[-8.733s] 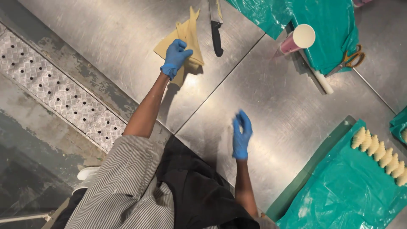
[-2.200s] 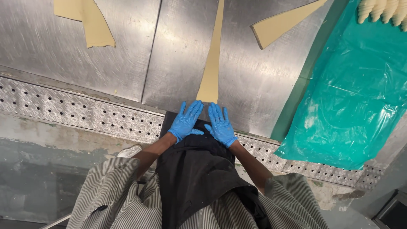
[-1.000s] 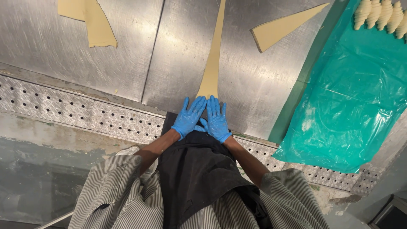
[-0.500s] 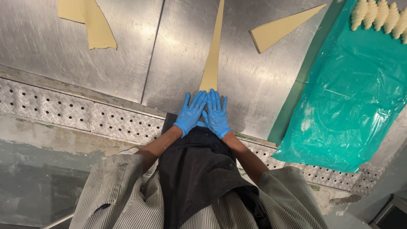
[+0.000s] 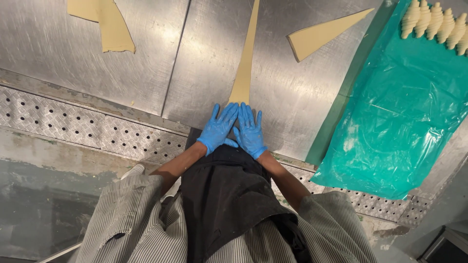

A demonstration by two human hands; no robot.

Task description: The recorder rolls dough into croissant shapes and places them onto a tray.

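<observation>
A long thin triangle of pale dough point(image 5: 246, 58) lies stretched on the steel table point(image 5: 204, 63), its wide end near the table's front edge. My left hand point(image 5: 220, 127) and my right hand point(image 5: 249, 129), both in blue gloves, lie flat side by side over that wide end, fingers spread and pressing down. The near end of the dough is hidden under my fingers. Neither hand grips anything.
Another dough triangle point(image 5: 321, 36) lies to the right. More cut dough point(image 5: 105, 22) lies at the far left. A tray lined with teal plastic point(image 5: 399, 112) holds several rolled dough pieces point(image 5: 434, 19). A perforated metal grate point(image 5: 92, 129) runs below the table edge.
My hands have moved forward from my apron onto the dough's wide end and come close together. The view shifted slightly.
</observation>
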